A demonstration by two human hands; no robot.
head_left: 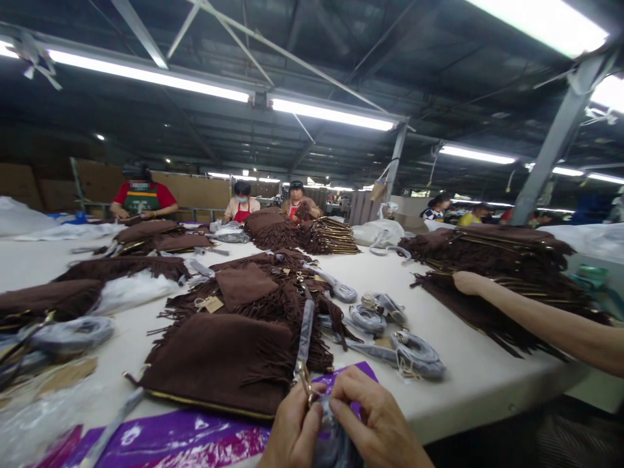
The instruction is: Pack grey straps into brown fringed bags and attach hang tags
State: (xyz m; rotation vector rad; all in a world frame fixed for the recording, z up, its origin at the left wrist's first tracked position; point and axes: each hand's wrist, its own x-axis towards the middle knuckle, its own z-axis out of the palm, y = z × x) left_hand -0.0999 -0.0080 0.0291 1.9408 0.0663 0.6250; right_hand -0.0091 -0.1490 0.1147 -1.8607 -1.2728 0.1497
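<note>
My left hand [295,426] is closed, pinching a gold snap hook [305,383] at the end of a bag strap [305,331] wrapped in greyish film. My right hand [375,416] is closed beside it, fingertips pressed on the wrapped coil of the strap between my hands. Most of that coil is hidden by my fingers and the lower edge. Just beyond my left hand lies a dark brown fringed bag [219,361] with a gold zip edge. Beneath it spreads a shiny purple plastic sheet [175,435].
Several wrapped strap coils [418,354] lie on the white table [468,403]. A co-worker's forearm [536,318] reaches from the right to a stack of fringed bags [487,253]. More brown bags [49,299] and clear plastic [43,416] are at left. Several people sit across the table.
</note>
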